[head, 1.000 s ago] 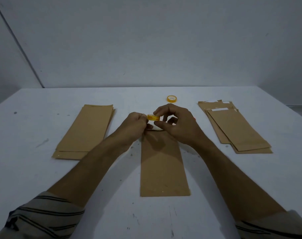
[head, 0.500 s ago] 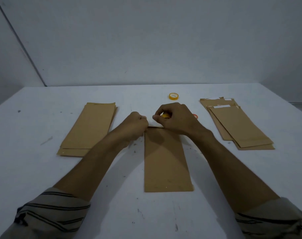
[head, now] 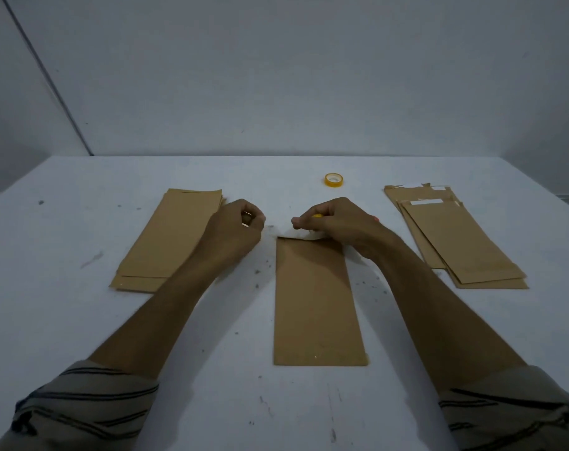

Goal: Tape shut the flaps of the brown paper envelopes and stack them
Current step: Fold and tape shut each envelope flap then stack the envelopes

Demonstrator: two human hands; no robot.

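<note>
Both hands at the far end of the middle envelope [head: 315, 304].
I see the right hand [head: 340, 222] clenched around a yellow tape roll [head: 317, 215], only a sliver showing, fingertips just above the envelope's top flap edge. The envelope runs back from under that hand toward the person. Left hand [head: 236, 232] sits just left of the flap corner, apart from it, fingers curled in; I cannot tell if they pinch anything. Envelope piles lie outboard of each hand: left pile [head: 166, 242], right pile [head: 465, 242]. Spare roll [head: 334, 180] beyond the right hand.

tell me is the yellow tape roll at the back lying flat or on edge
Lying flat: the tape roll sits on the table, hole facing up.
</note>
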